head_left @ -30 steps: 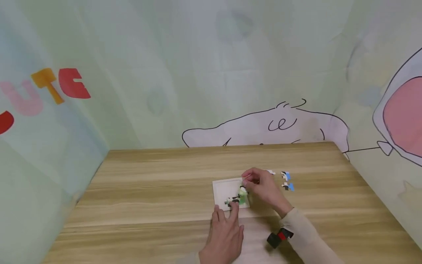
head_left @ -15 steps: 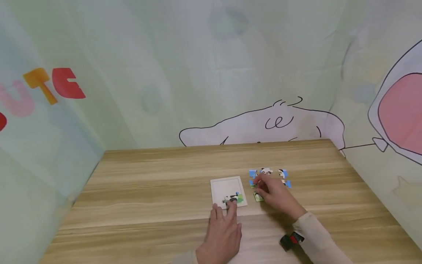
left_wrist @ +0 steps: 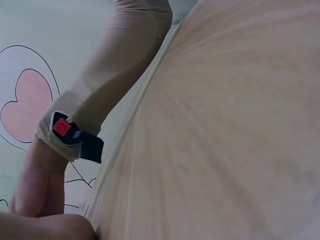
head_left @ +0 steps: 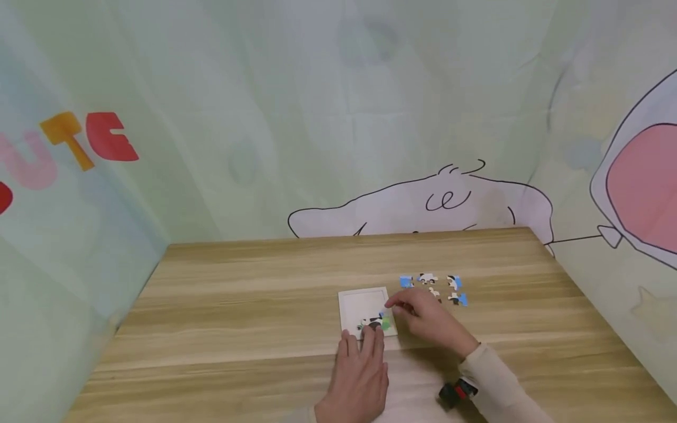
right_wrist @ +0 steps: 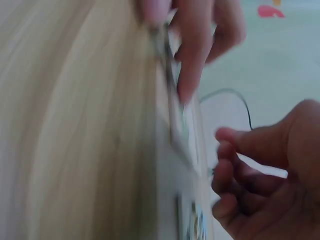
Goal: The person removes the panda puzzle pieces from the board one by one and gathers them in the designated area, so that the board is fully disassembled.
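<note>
A square puzzle tray [head_left: 348, 299] lies on the table with joined panda pieces [head_left: 374, 322] along its near side. My left hand [head_left: 359, 373] rests at the tray's near edge, its fingertips on those pieces. Over the tray's right edge, my right hand [head_left: 425, 317] pinches a small puzzle piece, mostly hidden by the fingers. In the right wrist view, thumb and fingertips of the right hand [right_wrist: 265, 180] come together just past the tray, while the left hand [right_wrist: 195, 40] reaches down onto it from above.
Loose puzzle pieces lie right of the tray: a blue one [head_left: 406, 282], a panda face [head_left: 427, 278] and several others. My right hand covers part of that area. A wood-grain table [head_left: 238, 305] meets a printed cloth backdrop [head_left: 254, 147] behind. A black wrist device [head_left: 456, 392] hangs under the right sleeve.
My right hand went from the tray's right edge out to the loose pieces, then back left to the tray. The left hand stays on the tray, with its fingers slightly shifted.
</note>
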### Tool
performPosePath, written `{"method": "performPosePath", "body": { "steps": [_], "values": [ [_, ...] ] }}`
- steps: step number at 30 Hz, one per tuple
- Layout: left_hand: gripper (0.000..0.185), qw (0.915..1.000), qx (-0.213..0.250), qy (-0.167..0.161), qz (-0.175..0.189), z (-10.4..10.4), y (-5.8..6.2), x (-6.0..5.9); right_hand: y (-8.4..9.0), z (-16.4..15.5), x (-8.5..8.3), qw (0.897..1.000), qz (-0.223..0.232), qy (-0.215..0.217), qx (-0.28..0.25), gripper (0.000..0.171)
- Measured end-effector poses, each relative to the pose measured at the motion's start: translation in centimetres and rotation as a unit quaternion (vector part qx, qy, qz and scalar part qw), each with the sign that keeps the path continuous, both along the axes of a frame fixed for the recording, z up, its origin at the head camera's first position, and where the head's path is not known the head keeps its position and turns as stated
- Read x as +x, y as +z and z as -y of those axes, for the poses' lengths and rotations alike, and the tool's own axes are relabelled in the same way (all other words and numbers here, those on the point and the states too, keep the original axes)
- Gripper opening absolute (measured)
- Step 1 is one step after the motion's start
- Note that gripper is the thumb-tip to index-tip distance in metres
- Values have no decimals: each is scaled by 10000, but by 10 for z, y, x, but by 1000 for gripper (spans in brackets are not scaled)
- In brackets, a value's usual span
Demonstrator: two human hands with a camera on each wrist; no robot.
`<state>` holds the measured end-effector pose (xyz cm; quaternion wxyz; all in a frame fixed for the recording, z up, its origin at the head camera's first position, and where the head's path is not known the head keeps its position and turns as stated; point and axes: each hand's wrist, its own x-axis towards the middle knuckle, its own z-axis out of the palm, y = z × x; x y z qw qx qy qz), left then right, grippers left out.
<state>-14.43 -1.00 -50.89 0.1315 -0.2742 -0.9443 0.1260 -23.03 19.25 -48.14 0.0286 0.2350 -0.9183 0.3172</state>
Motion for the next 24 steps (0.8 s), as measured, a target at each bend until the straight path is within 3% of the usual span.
{"method": "performPosePath", "body": {
  "steps": [3, 7, 18, 24],
  "values": [
    [64, 9999, 20, -33, -155, 0, -2, 0, 4, 11, -1, 9977, 346, 585, -13, 24],
    [61, 9989, 178, -96, -426, 0, -4, 1, 2, 22, -2, 9952, 165, 921, 301, 27],
    [56, 9973, 203, -167, -687, 0, -5, 3, 0, 37, 6, 9977, 451, 402, 304, 26],
    [47, 9957, 236, -175, -875, 2, -5, 2, 0, 43, 3, 9935, 1046, 173, -418, 11]
  ]
}}
